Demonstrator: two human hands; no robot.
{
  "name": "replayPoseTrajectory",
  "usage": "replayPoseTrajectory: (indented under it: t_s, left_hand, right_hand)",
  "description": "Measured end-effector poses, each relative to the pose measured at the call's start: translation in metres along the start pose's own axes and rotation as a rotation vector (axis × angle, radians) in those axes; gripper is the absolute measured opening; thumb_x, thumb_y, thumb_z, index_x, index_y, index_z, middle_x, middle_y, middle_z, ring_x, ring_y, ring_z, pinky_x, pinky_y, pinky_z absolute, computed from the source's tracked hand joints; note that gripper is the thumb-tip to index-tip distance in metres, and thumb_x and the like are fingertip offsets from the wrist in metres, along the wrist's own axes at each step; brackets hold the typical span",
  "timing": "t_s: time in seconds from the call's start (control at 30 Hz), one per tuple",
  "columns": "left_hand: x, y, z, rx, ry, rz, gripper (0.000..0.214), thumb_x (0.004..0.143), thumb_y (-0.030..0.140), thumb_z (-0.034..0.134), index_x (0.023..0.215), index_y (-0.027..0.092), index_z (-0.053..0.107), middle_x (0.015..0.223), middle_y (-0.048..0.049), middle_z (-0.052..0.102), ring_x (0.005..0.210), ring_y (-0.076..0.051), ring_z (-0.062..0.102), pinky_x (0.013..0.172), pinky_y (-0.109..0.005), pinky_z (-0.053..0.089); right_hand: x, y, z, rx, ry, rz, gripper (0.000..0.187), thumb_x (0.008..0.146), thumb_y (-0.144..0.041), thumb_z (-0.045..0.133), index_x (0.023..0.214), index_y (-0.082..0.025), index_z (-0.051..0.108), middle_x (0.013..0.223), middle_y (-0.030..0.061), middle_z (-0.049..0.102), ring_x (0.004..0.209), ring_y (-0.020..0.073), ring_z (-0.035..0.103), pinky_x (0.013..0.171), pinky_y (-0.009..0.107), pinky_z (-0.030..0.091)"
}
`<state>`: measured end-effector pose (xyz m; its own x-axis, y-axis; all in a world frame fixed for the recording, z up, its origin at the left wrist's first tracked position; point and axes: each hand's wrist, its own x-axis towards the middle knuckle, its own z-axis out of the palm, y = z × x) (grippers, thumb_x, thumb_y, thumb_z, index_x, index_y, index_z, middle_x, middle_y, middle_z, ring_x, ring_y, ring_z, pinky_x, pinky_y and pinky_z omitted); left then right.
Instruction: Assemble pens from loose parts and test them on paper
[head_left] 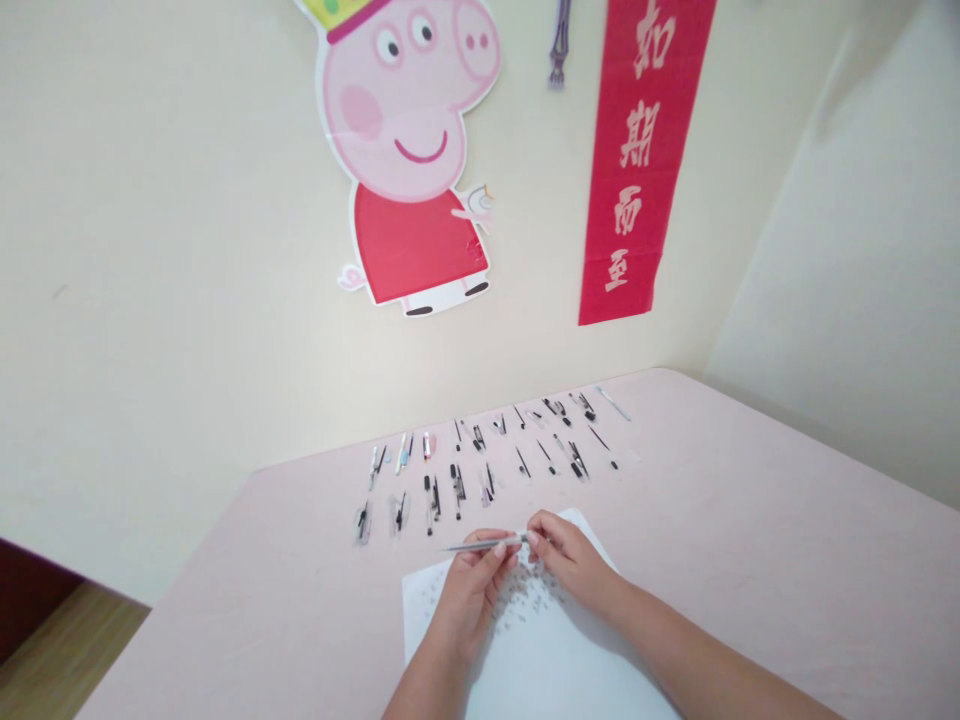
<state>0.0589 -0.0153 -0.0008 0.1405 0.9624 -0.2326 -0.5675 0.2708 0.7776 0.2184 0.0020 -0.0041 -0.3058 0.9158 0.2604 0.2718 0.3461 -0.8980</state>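
Observation:
A slim grey pen (480,545) lies level between my hands, its pointed tip toward the left. My left hand (474,582) is closed on its middle, thumb on top. At its right end, the fingers of my right hand (566,556) pinch the pen too; the exact grip there is partly hidden. Beneath both hands lies a white sheet of paper (555,670) with many small dark marks or bits (529,595) scattered over its upper part; I cannot tell which they are.
Beyond the paper, two rows of pens and pen parts (457,490) lie on the pale pink table (300,600). A light-coloured pen (613,403) lies at the far right end. The wall behind bears a cartoon pig cutout (420,245) and a red banner (637,170).

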Motion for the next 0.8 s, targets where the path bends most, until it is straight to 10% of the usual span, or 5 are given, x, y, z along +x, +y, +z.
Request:
replayPoseTrajectory:
  t_s: [0.8]
  left_hand:
    - [0.0003, -0.0025, -0.003, 0.007, -0.038, 0.025, 0.019, 0.065, 0.02, 0.074, 0.081, 0.014, 0.066, 0.081, -0.0044, 0.069, 0.078, -0.013, 0.065, 0.074, -0.021, 0.051]
  right_hand:
    - [0.0002, 0.0039, 0.0015, -0.02, -0.051, 0.034, 0.046, 0.089, -0.051, 0.031, 0.06, -0.019, 0.046, 0.054, 0.0, 0.053, 0.054, 0.0128, 0.05, 0.056, 0.025, 0.038]
